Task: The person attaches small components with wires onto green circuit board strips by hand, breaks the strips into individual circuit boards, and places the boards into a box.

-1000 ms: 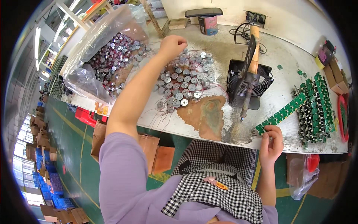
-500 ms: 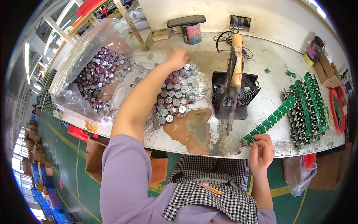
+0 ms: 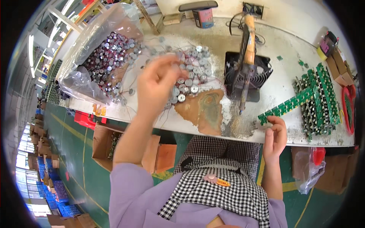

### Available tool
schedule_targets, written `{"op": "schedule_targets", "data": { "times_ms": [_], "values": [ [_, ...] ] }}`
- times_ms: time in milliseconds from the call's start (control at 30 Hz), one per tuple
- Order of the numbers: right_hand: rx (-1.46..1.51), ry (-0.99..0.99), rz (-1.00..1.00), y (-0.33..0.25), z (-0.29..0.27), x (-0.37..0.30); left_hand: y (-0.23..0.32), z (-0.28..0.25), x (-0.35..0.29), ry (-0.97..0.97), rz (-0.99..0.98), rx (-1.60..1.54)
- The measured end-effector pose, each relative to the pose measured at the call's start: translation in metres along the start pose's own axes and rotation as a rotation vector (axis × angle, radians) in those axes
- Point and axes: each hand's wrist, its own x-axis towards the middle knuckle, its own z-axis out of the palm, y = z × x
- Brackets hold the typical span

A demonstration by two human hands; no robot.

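My left hand point(image 3: 157, 81) is in the air over the left edge of a cluster of small round silver motors point(image 3: 194, 89) with thin red wires. Motion smears its fingers, so whether they hold anything is hidden. Near the table's front edge, my right hand point(image 3: 276, 138) pinches the near end of a green circuit board strip point(image 3: 283, 108). That strip slants up to the right, its far end lying against a stack of similar strips point(image 3: 322, 87). Between the hands stands a soldering iron point(image 3: 249, 57) with a wooden handle, its tip pointing down at the tabletop.
A clear plastic bag point(image 3: 78, 81) full of motors lies at the left. Behind the iron is a black fan point(image 3: 262, 67). Red-handled scissors point(image 3: 346, 114) lie far right; a tin point(image 3: 205, 18) stands at the back. A brown worn patch point(image 3: 201, 114) marks the table front.
My left hand has come back toward me and left from the far side of the motors. My right hand keeps its pinch on the strip. The whole view has shifted slightly.
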Motion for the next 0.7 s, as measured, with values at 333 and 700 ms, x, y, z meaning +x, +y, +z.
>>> {"op": "schedule_targets", "data": {
  "times_ms": [333, 700],
  "values": [
    [-0.077, -0.086, -0.182, -0.016, 0.030, 0.004, -0.035, 0.069, -0.115, -0.240, -0.893, -0.745],
    [0.084, -0.149, -0.138, -0.021, 0.034, -0.006, -0.036, 0.081, -0.104, -0.237, -0.825, -0.597]
  ]
}}
